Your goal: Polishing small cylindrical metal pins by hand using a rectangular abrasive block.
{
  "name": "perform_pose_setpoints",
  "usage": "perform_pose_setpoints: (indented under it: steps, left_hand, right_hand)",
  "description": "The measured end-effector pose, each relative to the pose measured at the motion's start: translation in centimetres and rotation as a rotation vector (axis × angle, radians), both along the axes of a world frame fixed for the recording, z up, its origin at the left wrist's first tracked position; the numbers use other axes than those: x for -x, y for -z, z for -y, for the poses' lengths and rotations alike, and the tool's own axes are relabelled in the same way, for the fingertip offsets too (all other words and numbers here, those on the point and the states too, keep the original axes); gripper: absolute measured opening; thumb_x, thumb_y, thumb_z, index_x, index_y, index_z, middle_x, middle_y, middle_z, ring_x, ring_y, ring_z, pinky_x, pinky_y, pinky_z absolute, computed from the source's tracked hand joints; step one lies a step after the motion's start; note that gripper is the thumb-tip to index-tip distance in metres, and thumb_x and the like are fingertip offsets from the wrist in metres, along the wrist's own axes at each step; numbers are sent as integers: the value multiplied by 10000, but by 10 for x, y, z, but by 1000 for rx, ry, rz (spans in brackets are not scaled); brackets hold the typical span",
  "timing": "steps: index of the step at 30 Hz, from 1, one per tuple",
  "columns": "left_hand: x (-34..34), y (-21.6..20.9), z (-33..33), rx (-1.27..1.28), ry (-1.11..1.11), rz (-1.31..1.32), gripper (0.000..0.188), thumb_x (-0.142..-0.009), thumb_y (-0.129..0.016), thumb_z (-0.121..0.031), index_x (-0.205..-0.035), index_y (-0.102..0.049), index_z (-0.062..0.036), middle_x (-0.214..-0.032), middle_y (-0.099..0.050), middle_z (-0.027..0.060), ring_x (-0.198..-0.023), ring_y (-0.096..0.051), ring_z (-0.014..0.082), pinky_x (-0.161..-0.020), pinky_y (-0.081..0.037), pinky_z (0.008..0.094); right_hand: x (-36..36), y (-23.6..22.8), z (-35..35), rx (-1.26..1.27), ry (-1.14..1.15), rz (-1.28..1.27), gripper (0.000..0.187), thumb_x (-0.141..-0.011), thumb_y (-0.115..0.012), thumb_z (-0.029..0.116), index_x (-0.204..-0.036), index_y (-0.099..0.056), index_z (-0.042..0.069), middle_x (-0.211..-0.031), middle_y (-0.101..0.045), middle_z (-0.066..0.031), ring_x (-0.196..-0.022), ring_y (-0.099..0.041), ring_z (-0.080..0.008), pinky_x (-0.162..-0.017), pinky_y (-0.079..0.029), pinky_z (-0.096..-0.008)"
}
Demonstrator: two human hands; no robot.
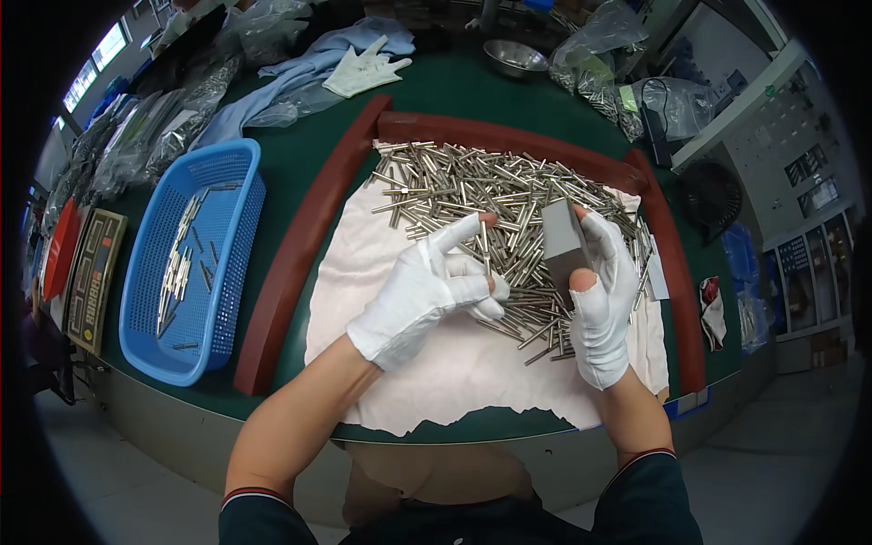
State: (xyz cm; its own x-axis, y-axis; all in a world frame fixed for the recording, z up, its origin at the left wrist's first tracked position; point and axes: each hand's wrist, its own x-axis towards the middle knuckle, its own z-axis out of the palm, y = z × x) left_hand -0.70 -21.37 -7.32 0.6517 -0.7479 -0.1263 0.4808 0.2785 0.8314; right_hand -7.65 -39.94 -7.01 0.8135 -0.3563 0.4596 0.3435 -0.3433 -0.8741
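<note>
My left hand (436, 286), in a white glove with bare fingertips, pinches a slim metal pin (485, 247) held nearly upright between thumb and forefinger. Facing it, my right hand (607, 295), gloved the same way, grips a grey rectangular block (565, 243) by its sides. Both hands are above a large heap of shiny metal pins (509, 186), which lies on a pale pink cloth (350, 282). The block hides part of the heap.
Dark red bars (304, 259) frame the cloth on three sides. At left stands a blue plastic basket (245, 245) with some pins inside, beside a boxy scale (95, 282). Farther back are a metal bowl (515, 56), a white glove (368, 68) and plastic bags (595, 64).
</note>
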Motion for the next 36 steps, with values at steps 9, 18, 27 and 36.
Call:
perform_pose_setpoints:
  steps: [9,18,27,36]
  left_hand:
    - [0,-3,-1,-18,18,-7,689,-805,-641,-37,-1399,-293,-31,-817,-615,93,-703,-616,160,-671,-516,269]
    - [0,-1,0,2,15,-17,691,-790,-630,-3,-1392,-292,-16,-694,-514,29,-805,-608,170,-669,-534,277]
    - [1,-4,0,-21,3,5,674,-791,-607,5,-1388,-297,9,-701,-520,25,-774,-612,162,-687,-534,275]
    - [0,1,0,-20,-26,49,662,-799,-566,23,-1398,-283,15,-769,-583,73,-739,-630,171,-687,-538,280]
  right_hand:
    - [-1,-1,1,-12,5,-13,758,-727,-715,504,-1165,-499,-76,-1079,-519,-108,-985,-529,-187,-879,-418,-299]
    - [-1,-1,0,-12,-1,-19,738,-736,-711,483,-1169,-498,-75,-1075,-518,-106,-971,-528,-180,-864,-418,-291]
    - [-1,-3,0,15,-7,-35,735,-736,-710,484,-1169,-502,-72,-1057,-522,-101,-942,-532,-175,-845,-422,-291]
    - [-2,1,0,132,-16,-44,693,-706,-726,426,-1156,-510,-54,-1038,-521,-116,-928,-527,-197,-814,-425,-302]
